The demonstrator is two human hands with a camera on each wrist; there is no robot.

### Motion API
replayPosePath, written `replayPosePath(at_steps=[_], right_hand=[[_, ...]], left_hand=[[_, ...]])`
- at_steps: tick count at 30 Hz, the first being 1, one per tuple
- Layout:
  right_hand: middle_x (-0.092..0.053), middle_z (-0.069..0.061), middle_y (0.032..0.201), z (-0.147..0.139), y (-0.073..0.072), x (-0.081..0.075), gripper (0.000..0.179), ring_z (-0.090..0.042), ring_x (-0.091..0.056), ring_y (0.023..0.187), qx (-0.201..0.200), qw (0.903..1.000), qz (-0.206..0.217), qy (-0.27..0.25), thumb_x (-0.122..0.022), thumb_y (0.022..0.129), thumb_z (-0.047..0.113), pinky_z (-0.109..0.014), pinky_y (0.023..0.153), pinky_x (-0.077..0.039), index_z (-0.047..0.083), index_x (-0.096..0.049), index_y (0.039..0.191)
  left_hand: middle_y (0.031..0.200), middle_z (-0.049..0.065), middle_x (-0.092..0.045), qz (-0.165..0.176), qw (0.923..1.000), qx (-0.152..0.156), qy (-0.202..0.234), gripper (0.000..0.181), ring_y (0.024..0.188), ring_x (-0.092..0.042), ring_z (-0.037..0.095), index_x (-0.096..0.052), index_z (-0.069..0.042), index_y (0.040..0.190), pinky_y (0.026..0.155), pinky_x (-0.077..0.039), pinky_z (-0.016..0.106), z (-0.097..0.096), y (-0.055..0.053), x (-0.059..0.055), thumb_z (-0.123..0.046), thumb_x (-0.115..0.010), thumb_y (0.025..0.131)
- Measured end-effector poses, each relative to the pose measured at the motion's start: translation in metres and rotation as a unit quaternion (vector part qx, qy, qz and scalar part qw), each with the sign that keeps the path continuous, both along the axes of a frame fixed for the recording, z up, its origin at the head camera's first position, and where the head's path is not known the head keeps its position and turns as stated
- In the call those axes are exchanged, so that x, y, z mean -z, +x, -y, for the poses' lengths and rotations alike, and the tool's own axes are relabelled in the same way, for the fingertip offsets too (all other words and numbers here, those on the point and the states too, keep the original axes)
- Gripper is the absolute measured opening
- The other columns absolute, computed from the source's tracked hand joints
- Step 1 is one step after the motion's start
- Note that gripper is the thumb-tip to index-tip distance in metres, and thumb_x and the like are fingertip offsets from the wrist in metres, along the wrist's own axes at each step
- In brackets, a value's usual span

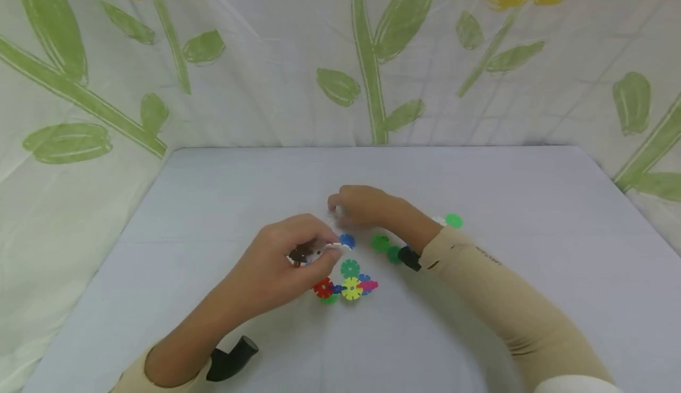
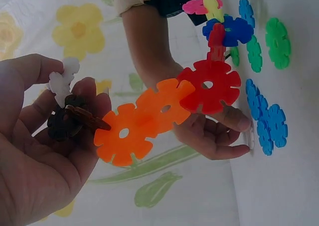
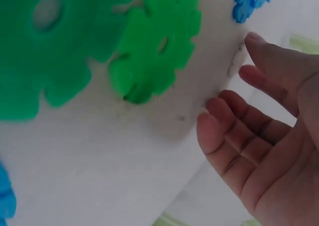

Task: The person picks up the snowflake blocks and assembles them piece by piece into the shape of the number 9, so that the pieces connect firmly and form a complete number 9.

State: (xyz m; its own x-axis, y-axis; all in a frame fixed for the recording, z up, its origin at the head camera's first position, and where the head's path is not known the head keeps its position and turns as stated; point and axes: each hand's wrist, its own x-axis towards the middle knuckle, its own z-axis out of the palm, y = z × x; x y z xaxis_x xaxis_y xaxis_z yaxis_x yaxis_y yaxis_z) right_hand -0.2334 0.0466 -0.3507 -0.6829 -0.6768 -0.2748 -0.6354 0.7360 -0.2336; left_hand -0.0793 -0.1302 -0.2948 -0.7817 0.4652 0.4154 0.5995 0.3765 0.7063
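My left hand holds the end of a chain of notched plastic snowflake discs, its fingers round a white disc and a dark disc. From there the chain runs through a brown disc, orange discs and a red disc to blue, yellow and pink ones. Farther back, my right hand reaches down to the tabletop, thumb and index finger pinching a white disc by its edges. Its other fingers are bent loosely.
Blue discs lie close to the right hand on the white table. Green discs are under the right forearm, and a light green disc lies to its right. A flower-printed curtain hangs behind the table.
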Motion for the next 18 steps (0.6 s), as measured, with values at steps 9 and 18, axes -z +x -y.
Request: replayPosePath(at_steps=[9,18], right_hand=[[-0.059,0.000,0.090,0.0082,0.0020,0.0008,0.005,-0.016,-0.056,0.083,0.014,0.9990,0.014,-0.040,-0.069,0.094,0.012,-0.027,0.075,-0.050,0.010,-0.065,0.097],[-0.059,-0.002,0.096,0.0024,0.0001,0.0028,0.025,-0.017,-0.058,0.087,0.077,0.9949,0.048,-0.044,-0.075,0.091,0.019,-0.029,0.078,-0.052,0.009,-0.060,0.108]], left_hand=[[0.091,-0.011,-0.063,-0.014,0.9994,0.020,0.024,0.013,0.079,-0.058,0.009,-0.070,-0.018,0.095,0.065,-0.055,0.026,0.0005,-0.0012,-0.0009,-0.006,-0.071,0.092],[0.091,-0.012,-0.063,-0.021,0.9993,0.020,0.024,0.011,0.078,-0.058,0.008,-0.072,-0.016,0.096,0.064,-0.054,0.025,-0.0006,-0.0005,-0.0020,-0.006,-0.073,0.091]])
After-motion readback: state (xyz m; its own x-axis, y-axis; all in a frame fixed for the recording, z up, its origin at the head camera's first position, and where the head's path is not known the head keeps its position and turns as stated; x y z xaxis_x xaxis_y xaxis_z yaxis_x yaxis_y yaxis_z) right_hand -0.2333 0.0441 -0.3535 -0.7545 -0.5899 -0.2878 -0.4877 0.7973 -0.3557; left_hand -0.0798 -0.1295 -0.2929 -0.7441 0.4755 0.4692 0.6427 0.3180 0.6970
